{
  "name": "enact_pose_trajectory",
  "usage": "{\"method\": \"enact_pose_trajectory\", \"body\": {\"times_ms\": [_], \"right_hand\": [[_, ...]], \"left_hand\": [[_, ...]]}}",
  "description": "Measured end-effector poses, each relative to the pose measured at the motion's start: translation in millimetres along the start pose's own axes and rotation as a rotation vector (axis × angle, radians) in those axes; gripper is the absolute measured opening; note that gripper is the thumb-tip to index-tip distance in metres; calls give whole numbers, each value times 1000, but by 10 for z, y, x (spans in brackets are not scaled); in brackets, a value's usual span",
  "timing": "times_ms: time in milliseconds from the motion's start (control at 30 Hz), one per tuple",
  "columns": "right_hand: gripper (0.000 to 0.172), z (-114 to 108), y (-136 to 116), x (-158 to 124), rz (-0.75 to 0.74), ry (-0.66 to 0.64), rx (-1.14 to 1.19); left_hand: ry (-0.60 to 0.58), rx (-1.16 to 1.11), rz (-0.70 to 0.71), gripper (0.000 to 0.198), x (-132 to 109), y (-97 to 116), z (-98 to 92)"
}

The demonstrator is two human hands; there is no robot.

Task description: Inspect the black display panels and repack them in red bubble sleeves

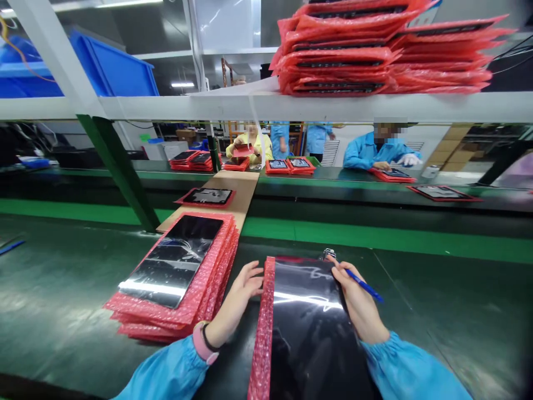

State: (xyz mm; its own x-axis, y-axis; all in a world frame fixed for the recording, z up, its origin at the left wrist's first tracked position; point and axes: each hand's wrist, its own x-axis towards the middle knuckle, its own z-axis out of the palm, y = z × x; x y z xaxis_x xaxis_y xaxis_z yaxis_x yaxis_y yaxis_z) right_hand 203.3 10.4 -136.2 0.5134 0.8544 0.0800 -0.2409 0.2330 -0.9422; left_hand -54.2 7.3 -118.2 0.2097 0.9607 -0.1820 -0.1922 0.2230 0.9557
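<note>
A glossy black screen panel [310, 322] lies in front of me on a pink bubble-wrap sheet [266, 311], which shows along its left side. My right hand [358, 297] grips the panel's upper right edge, with a blue pen [362, 282] tucked in the same hand. A small silver metal piece [329, 254] shows just beyond those fingertips; its kind is unclear. My left hand [239, 294] is open, fingers apart, beside the bubble wrap's left edge. To its left stands a stack of pink bubble-wrap sheets [208, 278] with another black screen panel [177, 258] on top.
A cardboard strip [241, 191] bridges to the far bench, carrying another panel [208, 196]. A green post [120, 172] rises at left. Overhead, a white shelf [233, 105] bears red-wrapped stacks [333, 55] and a blue bin [112, 66]. Co-workers sit opposite; a blue object [11, 247] lies far left.
</note>
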Motion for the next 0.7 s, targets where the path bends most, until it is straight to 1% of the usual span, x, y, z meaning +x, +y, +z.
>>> {"method": "enact_pose_trajectory", "body": {"times_ms": [67, 167, 300, 367, 467, 533, 567, 633, 700], "right_hand": [[32, 12, 172, 8, -26, -8, -23], [28, 49, 290, -71, -94, -48, -78], [26, 13, 264, -193, -195, -77, -171], [24, -57, 229, -147, -249, -61, -199], [23, -188, 221, 135, -305, 30, -228], [27, -263, 266, 408, -275, 91, -259], [28, -289, 302, 541, -233, 88, -280], [28, -319, 383, 765, -139, 42, -319], [29, -332, 458, 908, -63, -6, -347]], "left_hand": [[39, 47, -66, 50, -6, -172, -126], [-7, 79, -176, 43, -55, -328, -217], [-104, 141, -253, 38, -78, -371, -246], [-128, 189, -277, 42, -46, -383, -252], [-152, 255, -305, 49, 31, -428, -246], [-165, 291, -322, 51, 82, -456, -228], [-170, 306, -327, 53, 106, -462, -216], [-166, 326, -317, 55, 145, -453, -193], [-148, 332, -282, 56, 175, -425, -176]]}}
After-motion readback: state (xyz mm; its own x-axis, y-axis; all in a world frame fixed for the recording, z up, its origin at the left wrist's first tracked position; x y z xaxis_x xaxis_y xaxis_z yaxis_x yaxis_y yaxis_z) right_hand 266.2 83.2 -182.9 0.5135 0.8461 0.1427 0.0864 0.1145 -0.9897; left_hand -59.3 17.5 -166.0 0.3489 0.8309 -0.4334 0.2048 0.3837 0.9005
